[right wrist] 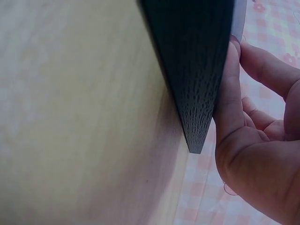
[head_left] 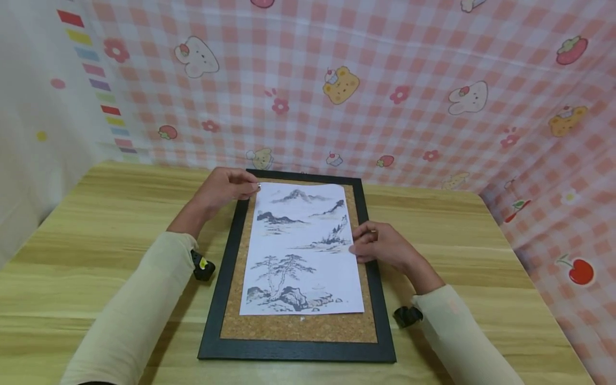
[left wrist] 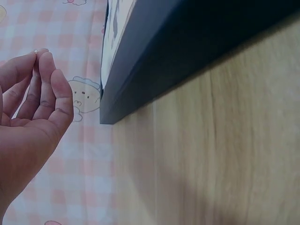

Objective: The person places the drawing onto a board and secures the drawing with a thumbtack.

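Observation:
A sheet of paper (head_left: 300, 246) printed with an ink landscape of mountains and trees lies on a black-framed cork board (head_left: 260, 327). At the sheet's upper left corner, my left hand (head_left: 222, 188) pinches a small shiny pin (head_left: 259, 186) between thumb and fingertips; its exact shape is too small to tell. In the left wrist view only a bright speck of it shows at the fingertips. My right hand (head_left: 385, 246) pinches the sheet's right edge, about halfway down. The right wrist view shows that thumb and forefinger meeting at the paper (right wrist: 239, 21), beside the black frame (right wrist: 197, 93).
The board lies on a wood-grain table (head_left: 120, 256). A pink checked cloth (head_left: 298, 69) with cartoon prints hangs behind and along the right. A small white speck (head_left: 302, 319) sits on the cork below the sheet. Black wrist devices (head_left: 408, 316) are worn at both sleeves.

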`<state>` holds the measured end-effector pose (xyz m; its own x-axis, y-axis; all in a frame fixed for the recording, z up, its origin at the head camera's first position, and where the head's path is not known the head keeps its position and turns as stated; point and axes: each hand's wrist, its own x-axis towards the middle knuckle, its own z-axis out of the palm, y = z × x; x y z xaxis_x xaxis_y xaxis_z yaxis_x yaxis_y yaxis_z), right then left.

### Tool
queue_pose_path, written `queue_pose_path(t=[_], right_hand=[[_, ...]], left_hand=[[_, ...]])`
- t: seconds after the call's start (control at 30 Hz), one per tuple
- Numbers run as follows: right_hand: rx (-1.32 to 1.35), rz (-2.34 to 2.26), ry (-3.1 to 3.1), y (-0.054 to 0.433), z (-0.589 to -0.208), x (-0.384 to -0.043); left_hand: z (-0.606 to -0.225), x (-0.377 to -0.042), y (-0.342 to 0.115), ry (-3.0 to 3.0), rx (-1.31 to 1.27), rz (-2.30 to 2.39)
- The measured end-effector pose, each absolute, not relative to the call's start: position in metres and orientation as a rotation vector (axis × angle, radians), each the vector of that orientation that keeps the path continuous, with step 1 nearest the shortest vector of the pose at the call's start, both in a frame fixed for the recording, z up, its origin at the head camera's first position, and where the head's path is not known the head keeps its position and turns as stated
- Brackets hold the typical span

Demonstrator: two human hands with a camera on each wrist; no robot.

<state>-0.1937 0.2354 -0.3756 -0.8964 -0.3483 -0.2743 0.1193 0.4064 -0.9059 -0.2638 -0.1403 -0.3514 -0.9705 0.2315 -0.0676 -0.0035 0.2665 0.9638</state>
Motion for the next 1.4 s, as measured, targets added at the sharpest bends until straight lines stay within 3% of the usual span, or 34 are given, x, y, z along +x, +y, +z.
queue_pose_path(t=[1.4], right_hand=[[-0.091, -1.482, 2.212, 0.234, -0.377, -0.194]], left_hand=[[-0.348, -0.278, -0.116, 2.362, 0.214, 1.708]])
